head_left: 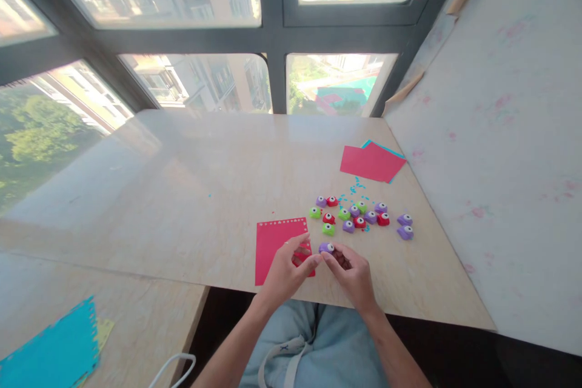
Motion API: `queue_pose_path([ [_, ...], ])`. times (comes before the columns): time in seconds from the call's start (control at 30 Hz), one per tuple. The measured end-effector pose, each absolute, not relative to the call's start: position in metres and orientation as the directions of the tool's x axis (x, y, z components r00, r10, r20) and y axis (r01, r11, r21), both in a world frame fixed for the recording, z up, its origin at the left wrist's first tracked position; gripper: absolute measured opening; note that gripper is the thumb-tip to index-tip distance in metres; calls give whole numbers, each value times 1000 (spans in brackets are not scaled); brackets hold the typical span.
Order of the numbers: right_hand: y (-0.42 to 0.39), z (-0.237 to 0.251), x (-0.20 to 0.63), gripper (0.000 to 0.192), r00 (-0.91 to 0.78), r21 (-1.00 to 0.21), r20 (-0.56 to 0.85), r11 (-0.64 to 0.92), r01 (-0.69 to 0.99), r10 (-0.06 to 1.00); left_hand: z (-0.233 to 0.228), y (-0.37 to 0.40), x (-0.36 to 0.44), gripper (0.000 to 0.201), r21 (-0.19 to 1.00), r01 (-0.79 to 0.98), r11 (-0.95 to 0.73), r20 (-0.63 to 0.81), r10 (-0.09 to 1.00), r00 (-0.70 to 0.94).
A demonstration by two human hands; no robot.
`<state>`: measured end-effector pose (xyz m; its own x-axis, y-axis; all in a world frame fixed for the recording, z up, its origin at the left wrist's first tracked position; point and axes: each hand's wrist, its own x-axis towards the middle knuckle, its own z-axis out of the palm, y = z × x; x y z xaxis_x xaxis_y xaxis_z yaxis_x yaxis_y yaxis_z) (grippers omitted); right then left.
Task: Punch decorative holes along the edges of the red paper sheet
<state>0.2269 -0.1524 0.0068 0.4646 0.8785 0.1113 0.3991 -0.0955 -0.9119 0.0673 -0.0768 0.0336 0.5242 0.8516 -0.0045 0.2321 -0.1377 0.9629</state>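
Observation:
A small purple paper punch (325, 248) with a round white button is pinched between the thumb and fingers of my right hand (353, 273). My left hand (291, 264) is open over a red sheet of paper (267, 254), its thumb tip close to that punch; whether they touch I cannot tell. Small cut-out holes run along the sheet's top edge and down its right edge, which is partly hidden by my left fingers.
Several purple, red and green punches (359, 222) stand just beyond my hands. Blue paper bits (357, 185) lie behind them, near stacked red paper (370, 162). At lower left are punched blue sheets (54, 345) and a white cable (175, 359). A wall (491, 133) bounds the right.

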Motion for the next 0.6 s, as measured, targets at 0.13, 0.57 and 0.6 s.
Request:
queue_pose_path([
  [0.13, -152, 7, 228, 31, 470, -928, 100, -88, 361, 877, 28, -83, 86, 43, 968, 225, -112, -45, 803, 594],
  [0.57, -161, -6, 288, 30, 527, -754, 304, -137, 642, 794, 22, -74, 77, 27, 856, 381, -351, 81, 817, 571],
  [0.6, -162, -7, 294, 30, 525, -739, 313, -144, 658, 791, 19, -74, 75, 27, 861, 368, -352, 79, 807, 585],
])
